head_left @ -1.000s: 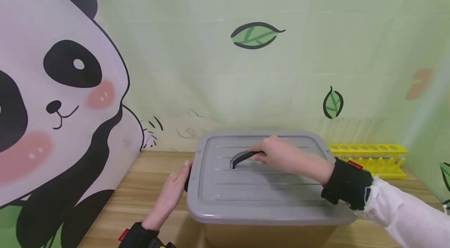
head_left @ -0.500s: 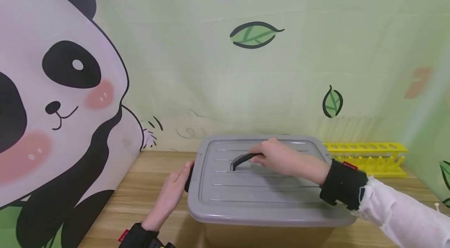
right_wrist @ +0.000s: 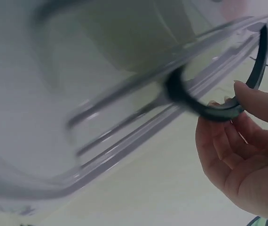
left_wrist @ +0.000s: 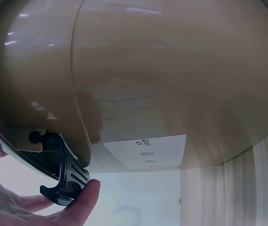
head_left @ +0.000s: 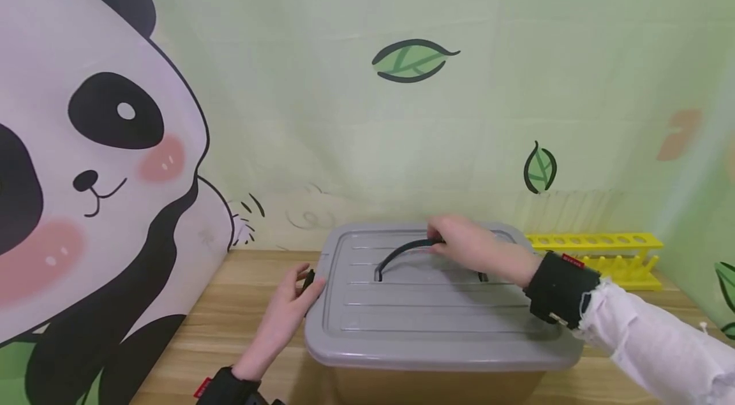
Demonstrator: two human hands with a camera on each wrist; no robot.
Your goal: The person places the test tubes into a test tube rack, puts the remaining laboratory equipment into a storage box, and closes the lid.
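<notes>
A tan plastic storage box (head_left: 439,386) with a grey lid (head_left: 413,312) stands on the table. My right hand (head_left: 473,245) pinches the lid's black carrying handle (head_left: 404,250) between thumb and fingers. In the right wrist view the same handle (right_wrist: 218,113) arches up from the lid. At the box's left end, my left hand (head_left: 287,303) is at a black side latch (head_left: 308,280), thumb by the lid's edge. In the left wrist view the latch (left_wrist: 73,176) tilts out from the rim, a fingertip (left_wrist: 89,193) against its lower end. Part of this hand is cut off.
Behind the box on the right stands a yellow test tube rack (head_left: 620,261) with clear tubes (head_left: 565,210). A cloth backdrop (head_left: 321,137) with a panda and leaves borders the wooden table (head_left: 230,303). A white label (left_wrist: 145,150) is on the box.
My right hand has lifted the handle higher off the lid and shifted slightly right. My left hand has gone from lying against the latch to having thumb and fingers around it.
</notes>
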